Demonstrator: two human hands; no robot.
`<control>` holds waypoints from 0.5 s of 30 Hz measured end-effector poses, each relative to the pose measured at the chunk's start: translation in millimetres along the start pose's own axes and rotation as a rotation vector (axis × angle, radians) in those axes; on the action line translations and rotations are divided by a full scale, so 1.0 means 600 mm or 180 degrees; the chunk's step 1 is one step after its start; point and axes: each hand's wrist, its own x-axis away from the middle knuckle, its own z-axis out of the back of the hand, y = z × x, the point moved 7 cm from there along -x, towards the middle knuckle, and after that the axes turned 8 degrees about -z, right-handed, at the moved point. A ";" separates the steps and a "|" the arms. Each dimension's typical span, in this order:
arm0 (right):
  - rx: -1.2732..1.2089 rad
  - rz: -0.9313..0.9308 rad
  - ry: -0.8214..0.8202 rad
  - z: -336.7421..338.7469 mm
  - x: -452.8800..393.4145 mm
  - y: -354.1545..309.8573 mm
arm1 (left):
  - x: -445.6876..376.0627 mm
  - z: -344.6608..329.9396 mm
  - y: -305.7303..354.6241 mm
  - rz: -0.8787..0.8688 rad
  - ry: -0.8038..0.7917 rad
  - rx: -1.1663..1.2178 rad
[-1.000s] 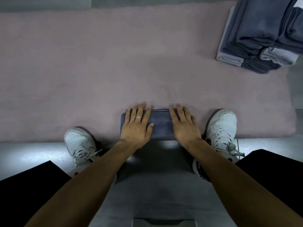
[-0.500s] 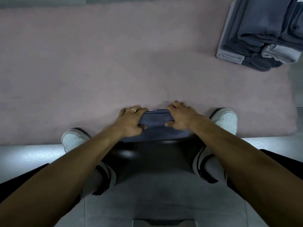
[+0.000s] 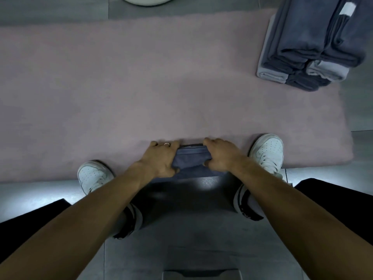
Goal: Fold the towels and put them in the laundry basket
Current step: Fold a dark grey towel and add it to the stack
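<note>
A folded blue towel [image 3: 190, 157] lay at the near edge of the pink rug [image 3: 141, 81], partly hanging over onto the grey floor [image 3: 181, 249]. The left hand [image 3: 161, 158] clutched the towel's left end, fingers curled over the far edge and thumb under the near side; a ring [image 3: 166, 144] showed on one finger. The right hand [image 3: 219, 156] clutched the right end the same way, so each grip was closed on the towel. A white shoe [image 3: 93, 175] stood to the left of the hands, half on the rug, and another white shoe [image 3: 267, 151] to the right. Far right on the rug sat a stack of folded towels [image 3: 308, 47] in dark and pale grey-blue. A pale round object [image 3: 146, 0] was cut off by the far edge of the view.
</note>
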 end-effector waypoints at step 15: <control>0.0183 0.0281 0.0980 0.161 0.190 -0.020 | 0.136 0.204 0.102 -0.0607 0.1683 -0.0852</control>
